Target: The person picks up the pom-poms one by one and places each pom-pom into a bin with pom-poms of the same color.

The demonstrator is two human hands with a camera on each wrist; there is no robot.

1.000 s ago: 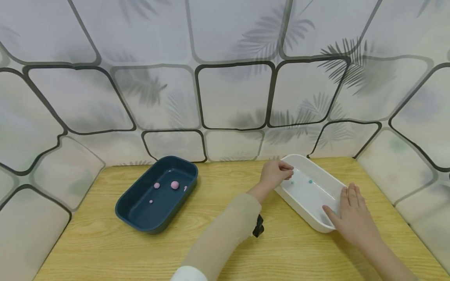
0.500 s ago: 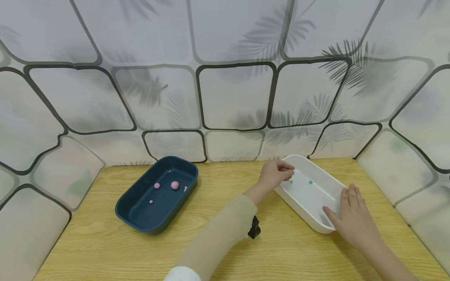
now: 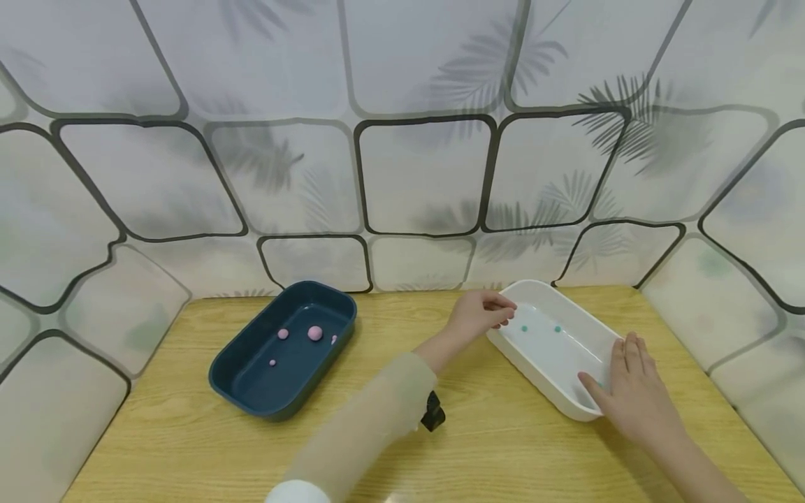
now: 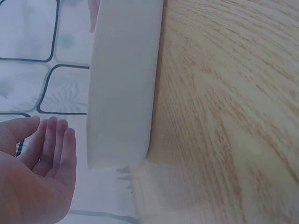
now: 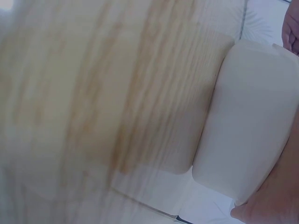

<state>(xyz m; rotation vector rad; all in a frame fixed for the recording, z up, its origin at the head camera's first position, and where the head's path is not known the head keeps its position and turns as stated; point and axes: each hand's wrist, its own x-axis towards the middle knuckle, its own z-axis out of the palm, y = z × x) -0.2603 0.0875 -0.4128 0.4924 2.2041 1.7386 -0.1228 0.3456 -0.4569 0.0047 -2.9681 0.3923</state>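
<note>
My left hand [image 3: 481, 314] hovers at the far left rim of the white tray [image 3: 553, 402], its fingers loosely bent and the thumb tip close to the index tip. Nothing shows between those fingertips in the left wrist view, where the hand [image 4: 42, 177] is beside the tray's outer wall [image 4: 124, 84]. My right hand [image 3: 644, 395] rests with straight fingers on the tray's near right corner, thumb reaching over the rim. Inside the tray lie small green balls: one green ball [image 3: 524, 328] near the left hand, another green ball [image 3: 557, 328] further right, and a green speck by the right thumb.
On the left of the wooden table [image 3: 402, 447] stands a dark blue tray [image 3: 251, 398] with a larger pink ball [image 3: 315, 333], a smaller pink ball [image 3: 284, 334] and tiny pink bits. A patterned fabric wall [image 3: 421, 181] rises behind the table and at both sides.
My left hand and forearm have drawn back slightly to the left, from over the white tray's rim. The right hand keeps its place. A green speck now shows beside the right thumb.
</note>
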